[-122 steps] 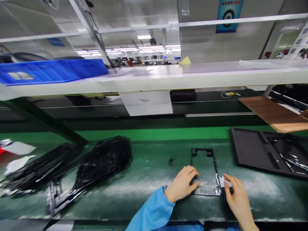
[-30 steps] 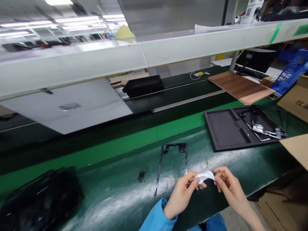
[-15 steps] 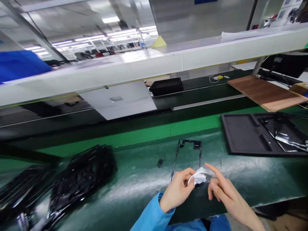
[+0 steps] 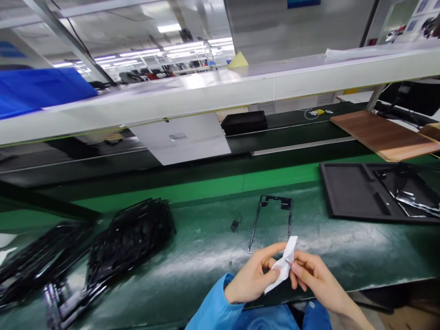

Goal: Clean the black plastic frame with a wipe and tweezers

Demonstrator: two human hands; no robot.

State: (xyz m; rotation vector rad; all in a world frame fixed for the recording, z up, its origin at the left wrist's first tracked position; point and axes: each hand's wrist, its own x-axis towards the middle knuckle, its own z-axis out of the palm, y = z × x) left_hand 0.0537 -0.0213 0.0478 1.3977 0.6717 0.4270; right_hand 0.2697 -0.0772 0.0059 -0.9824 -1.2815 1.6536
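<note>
A crumpled white wipe (image 4: 286,263) is held between my two hands above the near edge of the green bench. My left hand (image 4: 254,275) pinches its left and lower side between thumb and fingers. On its right side, my right hand (image 4: 311,275) grips it with thumb and bent fingers. Just beyond the hands a thin black rectangular frame (image 4: 255,224) lies flat on the bench, its near end hidden by the hands and wipe. A small dark tangle of scraps (image 4: 234,226) lies left of that frame.
Piled black frames (image 4: 134,238) cover the bench's left side, with more black parts (image 4: 34,261) beyond them. A black tray (image 4: 350,190) holding glossy film-like pieces stands at right. A white shelf (image 4: 206,98) crosses above; a brown board (image 4: 385,133) lies behind the tray.
My right hand, earlier held apart with its index finger extended, has closed on the wipe. The wipe now stands more upright and lengthened between both hands. The view has shifted slightly left.
</note>
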